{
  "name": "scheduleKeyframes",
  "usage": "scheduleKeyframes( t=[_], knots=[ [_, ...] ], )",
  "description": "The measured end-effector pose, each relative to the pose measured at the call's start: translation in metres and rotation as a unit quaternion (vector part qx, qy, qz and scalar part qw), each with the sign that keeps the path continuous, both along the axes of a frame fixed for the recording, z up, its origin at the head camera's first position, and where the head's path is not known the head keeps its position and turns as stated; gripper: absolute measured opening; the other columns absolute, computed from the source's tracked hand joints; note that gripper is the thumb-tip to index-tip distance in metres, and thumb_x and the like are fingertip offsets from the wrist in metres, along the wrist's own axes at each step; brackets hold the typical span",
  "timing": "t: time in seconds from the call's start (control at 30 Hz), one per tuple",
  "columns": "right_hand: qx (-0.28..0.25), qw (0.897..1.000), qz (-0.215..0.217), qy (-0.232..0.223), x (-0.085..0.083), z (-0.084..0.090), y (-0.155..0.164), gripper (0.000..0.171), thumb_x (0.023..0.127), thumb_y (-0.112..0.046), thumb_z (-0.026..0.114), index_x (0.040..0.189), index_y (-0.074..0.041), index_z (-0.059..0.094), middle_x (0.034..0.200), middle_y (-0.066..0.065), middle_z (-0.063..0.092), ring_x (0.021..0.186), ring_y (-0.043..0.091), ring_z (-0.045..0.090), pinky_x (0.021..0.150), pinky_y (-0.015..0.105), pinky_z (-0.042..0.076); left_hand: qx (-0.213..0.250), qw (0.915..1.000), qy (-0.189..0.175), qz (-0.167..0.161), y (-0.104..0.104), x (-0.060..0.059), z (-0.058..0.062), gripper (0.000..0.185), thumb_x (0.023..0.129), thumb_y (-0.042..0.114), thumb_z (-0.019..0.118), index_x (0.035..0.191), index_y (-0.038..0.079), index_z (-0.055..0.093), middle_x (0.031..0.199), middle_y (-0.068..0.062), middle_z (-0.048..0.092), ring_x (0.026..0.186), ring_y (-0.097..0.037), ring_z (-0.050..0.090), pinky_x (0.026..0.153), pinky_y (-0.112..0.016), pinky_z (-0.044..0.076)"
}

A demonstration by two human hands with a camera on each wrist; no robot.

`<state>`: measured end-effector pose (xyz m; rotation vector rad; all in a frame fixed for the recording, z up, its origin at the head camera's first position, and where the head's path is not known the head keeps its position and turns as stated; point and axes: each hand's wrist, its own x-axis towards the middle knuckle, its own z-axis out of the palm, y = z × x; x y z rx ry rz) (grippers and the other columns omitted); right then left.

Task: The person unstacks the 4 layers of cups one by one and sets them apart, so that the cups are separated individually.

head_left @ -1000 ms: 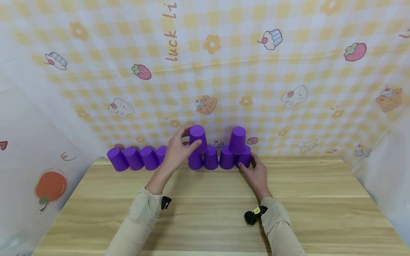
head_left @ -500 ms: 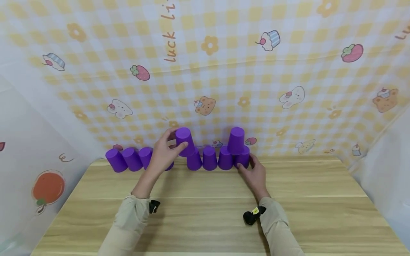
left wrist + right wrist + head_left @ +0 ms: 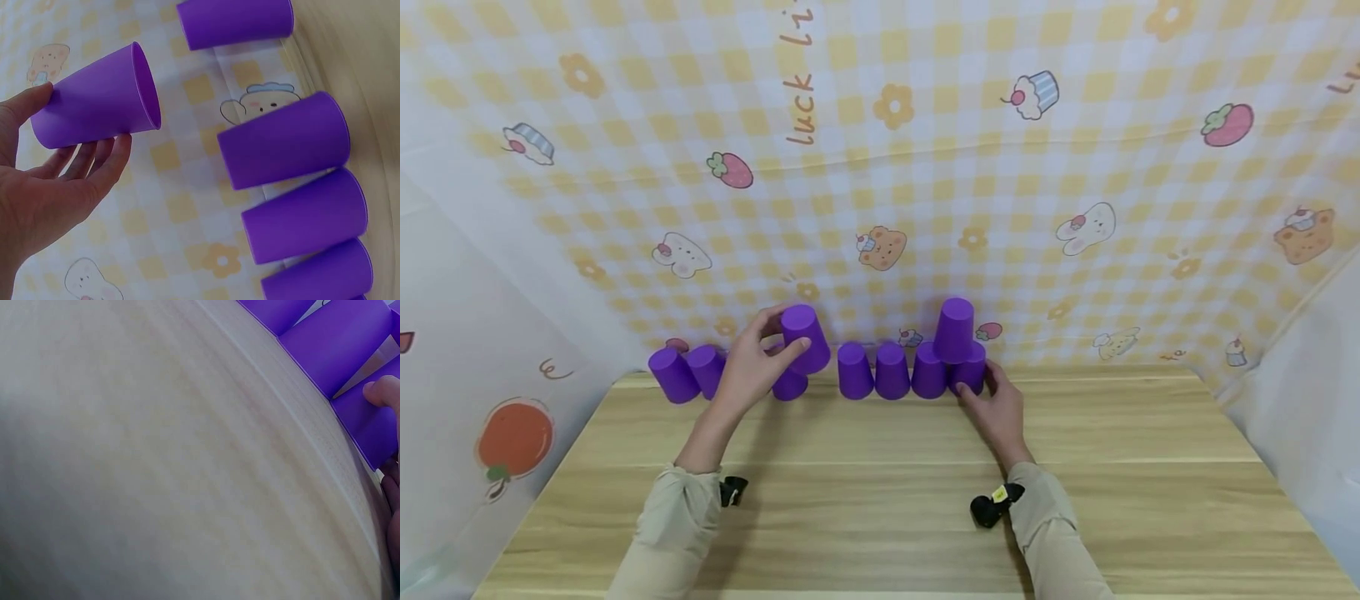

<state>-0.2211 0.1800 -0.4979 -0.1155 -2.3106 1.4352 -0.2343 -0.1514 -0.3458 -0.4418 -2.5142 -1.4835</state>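
- Purple plastic cup, upside down (image 3: 806, 337): held in the air above the row at the back of the table, tilted, over the cup standing at (image 3: 790, 385); seen from the left wrist (image 3: 100, 99) with open mouth facing the row.
- Left hand (image 3: 751, 368): clamped on the lifted cup, thumb on one side and fingers (image 3: 103, 164) curled along the other.
- Row of purple plastic cups, upside down, along the far table edge: two at the left (image 3: 673, 375) (image 3: 706, 370), partly hidden ones behind the left hand, then four at the right (image 3: 854, 371) (image 3: 892, 371) (image 3: 928, 370) (image 3: 973, 368), standing side by side.
- Second-tier purple cup (image 3: 956, 330): resting upside down on the two rightmost cups of the row.
- Right hand (image 3: 1000, 410): fingers curved around the rightmost base cup, fingertip (image 3: 379, 392) pressed on its wall; palm low on the table.
- Light wooden table (image 3: 880, 500): bearing all cups.
- Beige sleeves (image 3: 679, 525) (image 3: 1051, 521), each with a small black wrist device (image 3: 992, 505).
- Yellow checked backdrop cloth with cartoon prints (image 3: 925, 167): hanging directly behind the row.
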Motion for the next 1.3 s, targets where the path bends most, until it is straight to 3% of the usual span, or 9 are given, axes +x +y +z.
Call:
scheduleKeyframes(
  t=[0.33, 0.53, 0.8, 1.1, 1.3],
  knots=[
    [0.003, 1.0, 0.006, 0.004, -0.001, 0.0, 0.001, 0.059, 0.071, -0.027, 0.069, 0.12, -0.005, 0.046, 0.12, 0.014, 0.048, 0.11, 0.025, 0.045, 0.092, 0.03, 0.036, -0.038, 0.9989, -0.004, 0.029, -0.022, 0.005, -0.003, 0.057, 0.074, 0.041, 0.063, 0.123, 0.018, 0.044, 0.106, -0.007, 0.054, 0.098, -0.02, 0.048, 0.08, -0.038, 0.041],
    [0.003, 1.0, 0.004, 0.014, -0.002, -0.001, 0.0, 0.057, 0.07, -0.027, 0.069, 0.119, -0.006, 0.047, 0.118, 0.013, 0.05, 0.109, 0.023, 0.046, 0.092, 0.029, 0.037, -0.034, 0.9989, 0.005, 0.031, -0.036, 0.01, -0.007, 0.056, 0.075, 0.034, 0.065, 0.123, 0.014, 0.044, 0.109, -0.011, 0.053, 0.101, -0.023, 0.048, 0.084, -0.042, 0.04],
    [0.001, 1.0, 0.008, 0.013, -0.002, -0.002, 0.001, 0.058, 0.071, -0.026, 0.069, 0.12, -0.006, 0.047, 0.118, 0.013, 0.049, 0.11, 0.023, 0.045, 0.092, 0.03, 0.036, -0.054, 0.9967, 0.012, 0.06, -0.056, 0.017, -0.014, 0.054, 0.075, 0.032, 0.065, 0.122, 0.014, 0.044, 0.107, -0.013, 0.055, 0.096, -0.024, 0.05, 0.076, -0.04, 0.042],
    [0.005, 1.0, 0.008, 0.013, -0.002, 0.001, 0.002, 0.059, 0.07, -0.025, 0.07, 0.12, -0.006, 0.046, 0.119, 0.014, 0.049, 0.11, 0.024, 0.045, 0.092, 0.03, 0.036, -0.069, 0.9939, 0.01, 0.085, -0.082, 0.029, -0.017, 0.053, 0.074, 0.03, 0.066, 0.12, 0.014, 0.046, 0.108, -0.01, 0.054, 0.096, -0.02, 0.05, 0.07, -0.016, 0.044],
    [0.003, 1.0, 0.006, 0.012, -0.002, -0.001, 0.002, 0.059, 0.07, -0.026, 0.07, 0.12, -0.006, 0.046, 0.119, 0.013, 0.049, 0.11, 0.024, 0.045, 0.092, 0.029, 0.036, -0.077, 0.991, -0.008, 0.109, -0.101, 0.037, -0.021, 0.055, 0.076, 0.03, 0.065, 0.12, 0.006, 0.043, 0.11, -0.014, 0.051, 0.099, -0.025, 0.047, 0.076, -0.031, 0.044]
  ],
)
